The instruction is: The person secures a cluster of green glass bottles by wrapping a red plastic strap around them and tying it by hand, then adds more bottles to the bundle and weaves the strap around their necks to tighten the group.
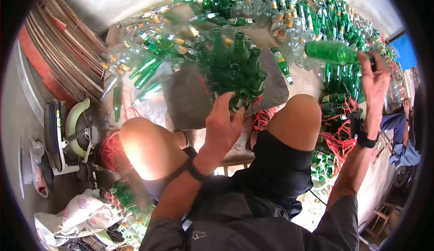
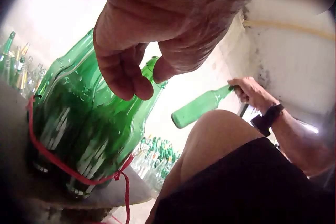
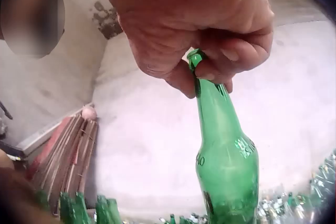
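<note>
A green glass bottle (image 1: 332, 53) is held by its neck in my right hand (image 1: 375, 72), out to the right and tipped nearly level in the head view. The right wrist view shows the thumb and curled fingers around the neck, with raised letters on the bottle's shoulder. Several green bottles (image 1: 221, 54) stand upright in a cluster between my knees, with a red cord (image 2: 68, 169) tied around them low down. My left hand (image 1: 221, 126) is at the near side of this cluster, its thumb and fingers pinching the neck of the front bottle (image 1: 240, 99).
The cluster stands on a dark stone slab (image 1: 178, 101). Loose green and clear bottles (image 1: 266, 11) are heaped along the wall. Red cord (image 1: 337, 144) lies tangled at the right. Stacked wooden strips (image 1: 63, 47) and a wheeled machine (image 1: 77, 129) are at the left. Another person's leg (image 1: 398, 133) shows far right.
</note>
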Demonstrator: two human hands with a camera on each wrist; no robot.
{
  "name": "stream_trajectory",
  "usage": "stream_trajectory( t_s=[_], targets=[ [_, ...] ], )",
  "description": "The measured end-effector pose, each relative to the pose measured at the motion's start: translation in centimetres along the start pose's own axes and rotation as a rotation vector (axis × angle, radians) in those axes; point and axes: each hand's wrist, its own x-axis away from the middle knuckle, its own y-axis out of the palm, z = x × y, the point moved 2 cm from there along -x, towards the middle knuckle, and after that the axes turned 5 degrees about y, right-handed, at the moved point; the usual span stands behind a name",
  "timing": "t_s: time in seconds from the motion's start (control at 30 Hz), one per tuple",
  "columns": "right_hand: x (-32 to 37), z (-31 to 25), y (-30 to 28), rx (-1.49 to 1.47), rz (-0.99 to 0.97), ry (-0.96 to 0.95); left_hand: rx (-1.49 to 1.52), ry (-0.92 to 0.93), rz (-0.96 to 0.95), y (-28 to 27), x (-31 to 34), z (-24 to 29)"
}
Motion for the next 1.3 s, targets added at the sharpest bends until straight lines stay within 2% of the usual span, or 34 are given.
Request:
stream_trajectory(
  t_s=[0.1,0.17,0.3,0.37,0.4,0.43,0.47,0.5,0.53,0.57,0.67,0.77,0.9,0.93,1.3],
  targets=[
    [-2.9,-4.4,-0.8,-0.176,-0.001,0.073,-0.041,0.026,0.003,-0.5,0.2,0.2],
    [-4.0,-8.2,-1.1,-0.102,-0.011,0.15,-0.052,0.067,0.025,-0.9,0.2,0.7],
    [-4.6,-14.3,0.5,-0.202,-0.096,0.092,-0.055,0.153,0.077,-1.8,-0.4,1.4],
    [-4.7,-16.5,2.3,-0.353,-0.097,-0.031,-0.064,0.309,0.19,-2.1,-1.1,1.7],
    [-4.7,-17.3,2.6,-0.286,-0.164,0.072,-0.064,0.306,0.194,-2.3,-1.6,1.6],
    [-4.6,-18.1,3.5,-0.286,-0.168,0.069,-0.144,0.39,0.214,-2.5,-2.2,1.7],
    [-4.3,-19.0,4.8,-0.392,-0.174,-0.048,-0.225,0.473,0.233,-2.8,-2.6,1.8],
    [-4.3,-19.5,6.0,-0.498,-0.18,-0.165,-0.227,0.469,0.237,-2.9,-3.1,2.1],
    [-4.6,-19.2,7.1,-0.525,-0.232,-0.184,-0.267,0.451,0.213,-2.9,-3.5,2.5],
    [-4.4,-19.5,7.6,-0.524,-0.237,-0.186,-0.306,0.433,0.189,-2.8,-3.9,2.7],
    [-3.9,-20.7,9.8,-0.436,-0.427,-0.156,-0.353,0.424,0.151,-2.2,-4.9,2.6],
    [-3.3,-21.1,12.6,-0.445,-0.441,-0.199,-0.369,0.438,0.111,-1.4,-5.3,1.7],
    [-2.4,-21.7,14.4,-0.42,-0.504,-0.155,-0.358,0.415,0.07,-0.6,-5.2,0.9],
    [-2.5,-21.6,14.9,-0.3,-0.427,-0.241,-0.358,0.402,0.067,-0.5,-5.1,0.8],
    [-1.5,-22.4,17.0,-0.147,-0.414,-0.32,-0.347,0.379,0.062,-0.2,-5.0,0.6]
  ],
)
